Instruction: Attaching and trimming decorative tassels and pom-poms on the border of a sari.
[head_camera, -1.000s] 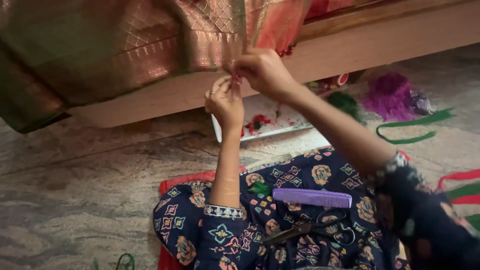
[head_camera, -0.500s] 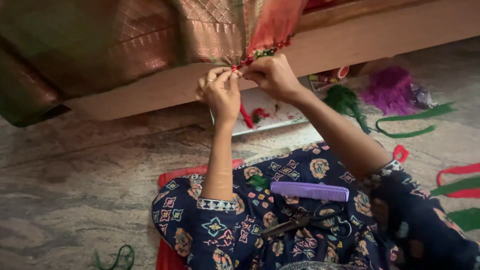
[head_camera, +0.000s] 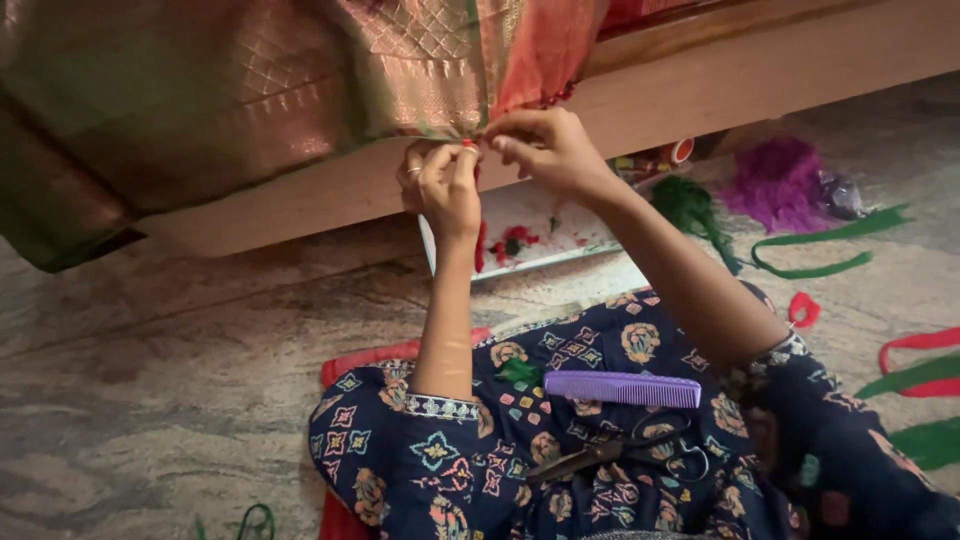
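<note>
Both hands meet at the hanging edge of a woven silk cloth (head_camera: 300, 100), green and copper-gold with a red stretch, draped over a wooden bed frame (head_camera: 760, 80) across the top of the view. The left hand (head_camera: 445, 180) is curled almost shut, its thumb and forefinger pinched on the cloth's lower hem, with a ring showing on one finger. The right hand (head_camera: 545, 150), at 3 o'clock from the left and touching it at the fingertips, is likewise nearly closed, its fingertips nipping the same gathered bit of hem where small red threads (head_camera: 468, 146) show.

Below the hands, at 6 o'clock, a white tray (head_camera: 560, 235) lies on the floor partly under the frame, with red and green scraps on it. On the person's lap, covered in dark blue patterned fabric, rests a purple comb (head_camera: 622, 388), and just below it at 6 o'clock a pair of black scissors (head_camera: 625, 452). At 3 o'clock from the hands sit a green yarn bundle (head_camera: 692, 205) and a purple yarn bundle (head_camera: 778, 182). Green and red strips (head_camera: 915, 365) lie on the floor at the right edge.
</note>
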